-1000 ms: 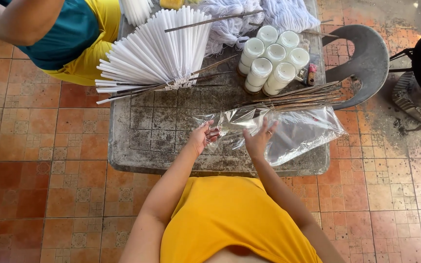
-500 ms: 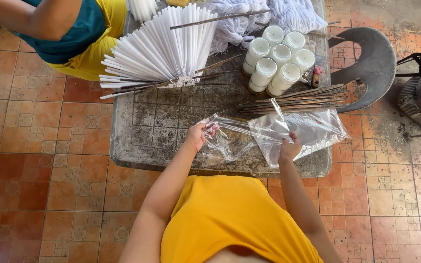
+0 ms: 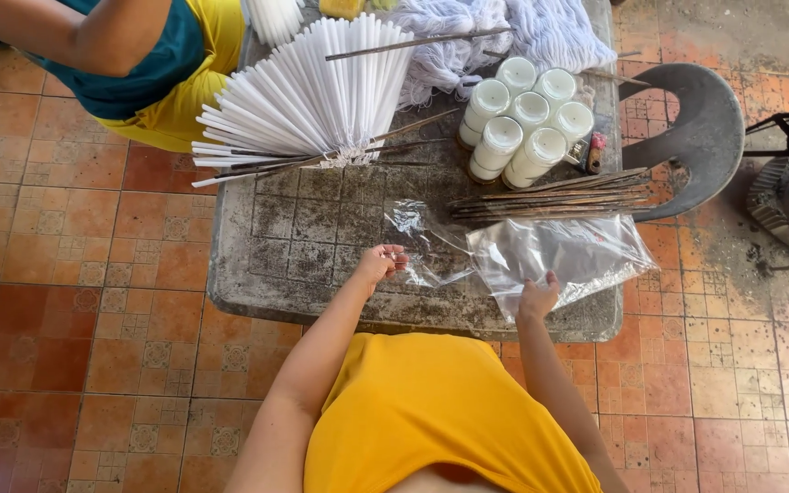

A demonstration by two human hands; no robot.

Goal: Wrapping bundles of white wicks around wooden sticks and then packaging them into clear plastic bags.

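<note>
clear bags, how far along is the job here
Done: candles lie fanned out, thick candles stand grouped. In hand: left hand pinches one clear bag, right hand rests on the bag stack. Left: the bag holds nothing yet.

We have one view only, from a camera worn on the person's head, looking almost straight down from above. It sits close over the yellow shirt point(image 3: 449, 411) at the bottom edge, and both forearms reach up the frame to the grey table point(image 3: 321, 237) (its far end is cut off at the top). Tiled floor point(image 3: 75, 301) fills both sides.
</note>
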